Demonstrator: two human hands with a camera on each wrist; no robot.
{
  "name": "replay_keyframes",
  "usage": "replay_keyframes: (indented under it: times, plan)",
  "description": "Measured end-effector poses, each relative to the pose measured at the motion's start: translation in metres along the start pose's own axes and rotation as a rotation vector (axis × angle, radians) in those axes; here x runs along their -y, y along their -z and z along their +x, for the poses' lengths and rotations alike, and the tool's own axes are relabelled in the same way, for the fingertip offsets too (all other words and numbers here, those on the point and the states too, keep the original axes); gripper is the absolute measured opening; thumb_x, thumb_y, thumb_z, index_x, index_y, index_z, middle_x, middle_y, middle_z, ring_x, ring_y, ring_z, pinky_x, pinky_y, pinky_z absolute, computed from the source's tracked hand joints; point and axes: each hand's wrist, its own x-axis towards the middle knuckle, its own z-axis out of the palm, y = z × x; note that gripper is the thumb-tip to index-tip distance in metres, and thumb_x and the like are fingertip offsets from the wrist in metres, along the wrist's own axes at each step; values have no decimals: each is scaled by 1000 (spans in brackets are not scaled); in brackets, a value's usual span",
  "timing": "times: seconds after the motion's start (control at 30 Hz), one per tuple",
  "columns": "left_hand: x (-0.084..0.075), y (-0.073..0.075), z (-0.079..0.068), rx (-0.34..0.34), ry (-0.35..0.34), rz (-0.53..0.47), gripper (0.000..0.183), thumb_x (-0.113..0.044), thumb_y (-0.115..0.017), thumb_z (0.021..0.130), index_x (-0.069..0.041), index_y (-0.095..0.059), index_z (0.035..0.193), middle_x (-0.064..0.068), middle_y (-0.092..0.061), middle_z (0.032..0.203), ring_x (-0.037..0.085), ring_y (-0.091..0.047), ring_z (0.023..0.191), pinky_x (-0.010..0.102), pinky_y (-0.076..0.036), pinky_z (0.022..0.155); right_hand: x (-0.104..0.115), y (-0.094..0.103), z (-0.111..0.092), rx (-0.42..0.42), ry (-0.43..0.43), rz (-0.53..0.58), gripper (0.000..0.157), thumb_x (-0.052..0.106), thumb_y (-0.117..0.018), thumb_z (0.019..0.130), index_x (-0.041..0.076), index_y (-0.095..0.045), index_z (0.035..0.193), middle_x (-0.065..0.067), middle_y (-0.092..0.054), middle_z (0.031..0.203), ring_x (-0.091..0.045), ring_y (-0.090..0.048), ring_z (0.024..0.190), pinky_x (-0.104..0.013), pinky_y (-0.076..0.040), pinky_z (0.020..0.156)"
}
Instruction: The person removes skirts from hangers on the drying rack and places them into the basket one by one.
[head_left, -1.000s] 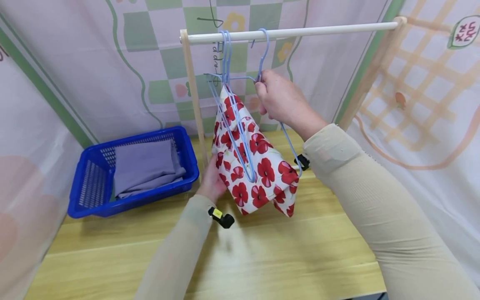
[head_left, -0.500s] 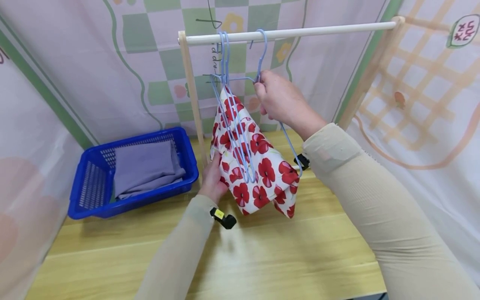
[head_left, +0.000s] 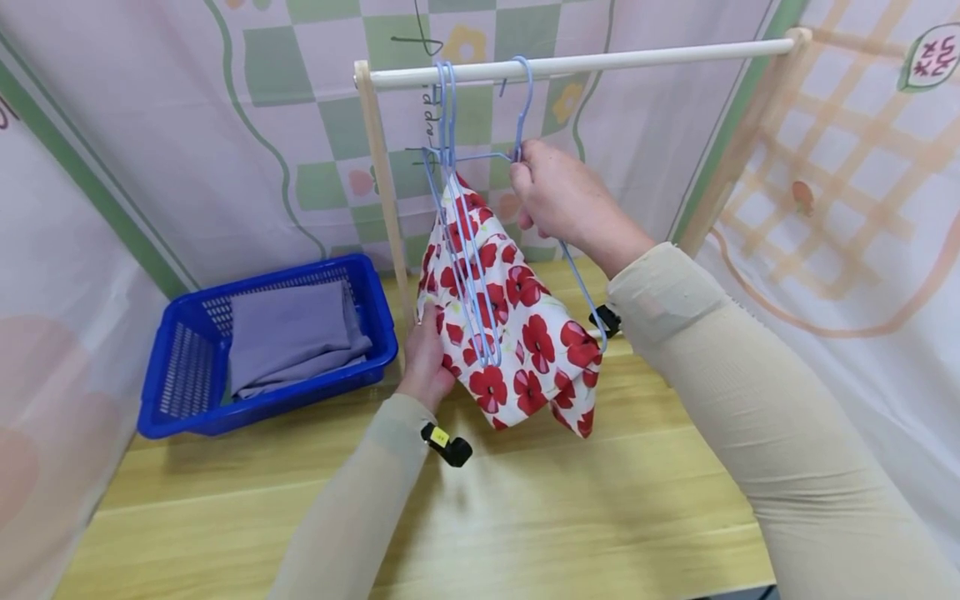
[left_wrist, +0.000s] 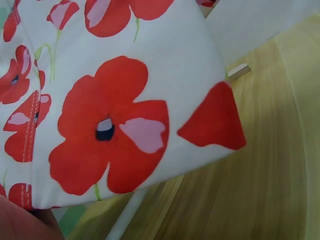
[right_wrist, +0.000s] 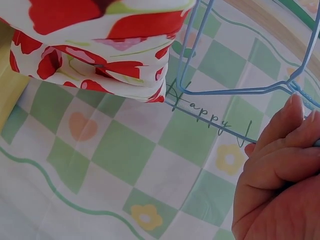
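My right hand [head_left: 562,200] grips the neck of a light blue wire hanger [head_left: 579,287], whose hook loops over the white rail [head_left: 615,62]. White cloth with red poppies [head_left: 525,342] drapes on that hanger, its lower corners hanging above the table. My left hand [head_left: 426,358] pinches the cloth's left edge, thumb in front and fingers hidden behind. Other blue hangers [head_left: 452,112] hang left of it, their lower wires crossing in front of the cloth. The left wrist view shows the poppy cloth [left_wrist: 107,125] close up; in the right wrist view my curled fingers [right_wrist: 280,165] are at the hanger's neck.
A blue plastic basket [head_left: 198,417] with folded grey-purple cloth [head_left: 292,333] stands at the left of the wooden table [head_left: 585,517]. A wooden post [head_left: 382,175] holds the rail's left end. Printed curtains [head_left: 300,125] surround the table.
The lower ends of the hanging blue hangers have swung a little left across the cloth. The cloth's lower corner shifts slightly right and down. My right hand stays at the hanger's neck.
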Motion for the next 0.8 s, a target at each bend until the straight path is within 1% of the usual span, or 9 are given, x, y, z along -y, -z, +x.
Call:
replay_keyframes:
  times: [0.1, 0.3, 0.47, 0.57, 0.67, 0.8]
  plan:
    - [0, 0, -1, 4, -47, 32, 57, -58, -59, 102, -16, -57, 140, 6, -68, 132, 22, -66, 119, 36, -53, 105, 1, -1, -1, -15, 3, 12, 41, 37, -30, 114, 8, -48, 136, -11, -65, 88, -27, -62, 67, -37, -50, 66]
    - [1, 1, -4, -36, -114, 100, 52, -53, -57, 105, -16, -58, 141, 8, -70, 129, 24, -67, 118, 37, -55, 102, 2, 0, -1, -22, 5, 17, 43, 39, -34, 113, 9, -50, 139, -10, -65, 91, -28, -64, 71, -37, -53, 67]
    - [1, 1, -6, -49, -127, 126, 52, -54, -56, 105, -17, -57, 141, 8, -70, 128, 24, -68, 115, 37, -56, 99, 5, 4, 1, -16, 9, -34, 42, 33, -34, 112, 6, -51, 137, -10, -68, 100, -26, -67, 80, -38, -55, 74]
    - [0, 1, -7, -53, -134, 142, 51, -54, -56, 105, -17, -57, 141, 9, -70, 128, 23, -69, 113, 37, -56, 98, 8, 6, 3, -13, -3, -69, 40, 31, -35, 111, 5, -51, 136, -9, -69, 106, -25, -67, 83, -38, -55, 76]
    - [-1, 1, -8, -48, -148, 150, 50, -52, -55, 106, -17, -57, 142, 9, -70, 128, 25, -68, 116, 37, -56, 99, 11, 6, 4, -9, -14, -83, 41, 34, -35, 111, 5, -52, 135, -8, -69, 106, -25, -67, 84, -38, -55, 75]
    - [-1, 3, -9, -39, -165, 162, 50, -55, -52, 106, -19, -58, 141, 6, -70, 128, 24, -68, 117, 37, -56, 101, 10, 5, 6, -24, -3, -116, 43, 40, -32, 113, 5, -55, 126, -8, -69, 102, -26, -64, 84, -38, -52, 74]
